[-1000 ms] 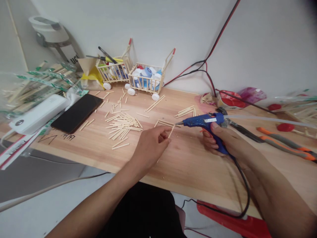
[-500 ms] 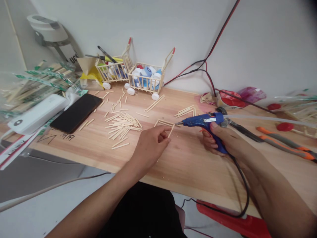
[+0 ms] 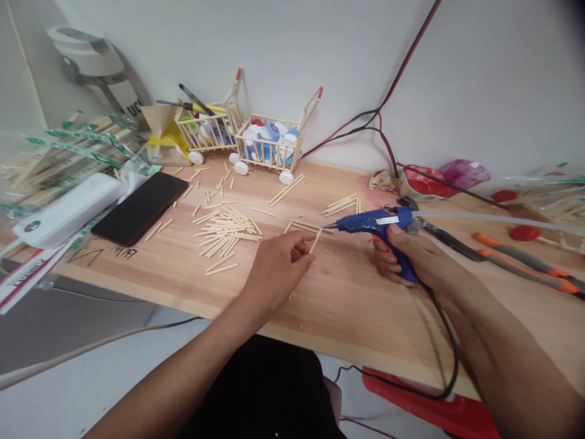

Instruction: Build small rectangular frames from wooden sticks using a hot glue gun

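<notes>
My left hand (image 3: 281, 262) is closed on a small frame of thin wooden sticks (image 3: 315, 239), pinching its near right part between thumb and fingers. Part of the frame is hidden behind that hand. In my right hand (image 3: 402, 259) is a blue hot glue gun (image 3: 375, 222), its fingers wrapped round the handle. The gun's metal nozzle points left, its tip at or very near the frame's far right corner; I cannot tell whether they touch. To the left of my left hand lies a pile of short wooden sticks (image 3: 228, 228).
Two small stick carts with white wheels stand at the back; the right cart (image 3: 269, 149) holds bottle caps. A black phone (image 3: 139, 208) and a white power strip (image 3: 68, 207) lie left. Orange-handled pliers (image 3: 525, 265) lie right. The gun's black cord (image 3: 452, 341) hangs over the table's front edge.
</notes>
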Motion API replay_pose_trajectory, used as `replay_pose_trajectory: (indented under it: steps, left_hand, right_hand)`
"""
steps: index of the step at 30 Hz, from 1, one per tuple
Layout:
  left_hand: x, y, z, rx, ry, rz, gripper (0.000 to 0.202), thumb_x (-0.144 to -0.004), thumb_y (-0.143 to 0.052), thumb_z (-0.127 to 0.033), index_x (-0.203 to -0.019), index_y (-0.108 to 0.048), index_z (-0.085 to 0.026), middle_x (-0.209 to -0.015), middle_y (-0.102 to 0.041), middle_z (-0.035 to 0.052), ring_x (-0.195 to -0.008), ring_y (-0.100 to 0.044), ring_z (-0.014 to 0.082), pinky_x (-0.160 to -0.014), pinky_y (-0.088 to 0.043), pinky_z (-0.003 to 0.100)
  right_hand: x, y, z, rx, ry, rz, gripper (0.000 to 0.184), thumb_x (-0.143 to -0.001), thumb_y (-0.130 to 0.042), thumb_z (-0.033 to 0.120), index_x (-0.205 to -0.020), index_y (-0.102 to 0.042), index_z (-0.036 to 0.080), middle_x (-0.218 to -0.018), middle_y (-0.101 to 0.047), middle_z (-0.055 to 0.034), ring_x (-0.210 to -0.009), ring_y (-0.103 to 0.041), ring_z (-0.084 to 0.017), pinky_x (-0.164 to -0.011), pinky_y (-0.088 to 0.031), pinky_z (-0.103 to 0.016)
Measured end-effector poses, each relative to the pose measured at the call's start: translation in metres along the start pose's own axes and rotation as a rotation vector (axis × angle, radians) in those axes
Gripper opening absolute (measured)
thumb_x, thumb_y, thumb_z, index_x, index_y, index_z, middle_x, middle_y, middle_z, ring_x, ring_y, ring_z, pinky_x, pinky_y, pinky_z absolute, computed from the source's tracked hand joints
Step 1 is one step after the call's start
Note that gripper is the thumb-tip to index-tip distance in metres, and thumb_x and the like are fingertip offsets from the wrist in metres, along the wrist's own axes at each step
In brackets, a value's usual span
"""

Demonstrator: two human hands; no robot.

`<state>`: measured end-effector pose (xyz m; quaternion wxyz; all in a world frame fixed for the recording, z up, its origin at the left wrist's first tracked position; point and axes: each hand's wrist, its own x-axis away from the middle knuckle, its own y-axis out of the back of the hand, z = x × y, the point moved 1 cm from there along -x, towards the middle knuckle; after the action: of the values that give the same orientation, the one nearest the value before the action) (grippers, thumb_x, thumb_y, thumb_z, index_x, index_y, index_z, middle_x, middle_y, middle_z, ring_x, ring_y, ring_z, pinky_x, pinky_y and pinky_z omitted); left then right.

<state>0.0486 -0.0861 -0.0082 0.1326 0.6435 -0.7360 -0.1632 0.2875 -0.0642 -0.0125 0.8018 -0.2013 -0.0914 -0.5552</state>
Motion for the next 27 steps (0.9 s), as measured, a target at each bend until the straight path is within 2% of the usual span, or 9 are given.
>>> replay_pose_trajectory:
  steps: [8, 12, 18, 22, 27]
  left_hand:
    - [0.0, 0.0, 0.0, -0.01, -0.009, -0.004, 0.036, -0.074, -0.06, -0.011, -0.107, -0.07, -0.022, -0.078, -0.068, -0.0012, -0.069, -0.06, 0.0103, -0.07, -0.047, 0.024]
    - [0.0, 0.0, 0.002, -0.009, -0.024, -0.01, 0.035, -0.074, -0.06, -0.011, -0.107, -0.07, -0.021, -0.079, -0.068, -0.0005, -0.07, -0.061, 0.0107, -0.07, -0.048, 0.024]
    - [-0.001, 0.0, 0.003, -0.026, -0.022, -0.007, 0.036, -0.074, -0.06, -0.011, -0.107, -0.069, -0.021, -0.079, -0.068, -0.0007, -0.07, -0.061, 0.0111, -0.069, -0.048, 0.024]
    - [-0.001, 0.0, 0.002, -0.036, -0.016, -0.003, 0.037, -0.074, -0.06, -0.011, -0.108, -0.069, -0.021, -0.08, -0.069, -0.0005, -0.071, -0.062, 0.0117, -0.071, -0.048, 0.025]
    - [-0.001, 0.0, 0.002, -0.036, -0.014, -0.009, 0.035, -0.075, -0.06, -0.012, -0.108, -0.069, -0.021, -0.081, -0.07, -0.0001, -0.074, -0.063, 0.0128, -0.072, -0.048, 0.025]
  right_hand:
    - [0.001, -0.002, 0.001, 0.027, 0.0, -0.009, 0.044, -0.083, -0.058, 0.057, -0.067, -0.047, 0.017, -0.059, -0.034, 0.0045, -0.046, -0.028, -0.005, -0.036, -0.025, -0.016]
    - [0.003, -0.005, 0.006, 0.023, -0.03, -0.039, 0.044, -0.084, -0.054, 0.059, -0.066, -0.049, 0.018, -0.06, -0.034, 0.0035, -0.047, -0.027, -0.007, -0.033, -0.021, -0.017]
    - [0.008, -0.007, 0.012, 0.017, -0.047, -0.115, 0.042, -0.086, -0.051, 0.058, -0.073, -0.057, 0.018, -0.063, -0.041, 0.0008, -0.046, -0.028, -0.007, -0.033, -0.016, -0.016]
    - [0.01, -0.004, 0.013, -0.004, -0.067, -0.101, 0.046, -0.082, -0.053, 0.063, -0.077, -0.056, 0.017, -0.064, -0.048, -0.0005, -0.043, -0.033, -0.005, -0.033, -0.017, -0.015]
    - [0.017, -0.002, 0.02, 0.034, 0.027, -0.085, 0.051, -0.079, -0.049, 0.071, -0.08, -0.054, 0.02, -0.062, -0.052, -0.0005, -0.037, -0.034, -0.005, -0.034, -0.016, -0.019]
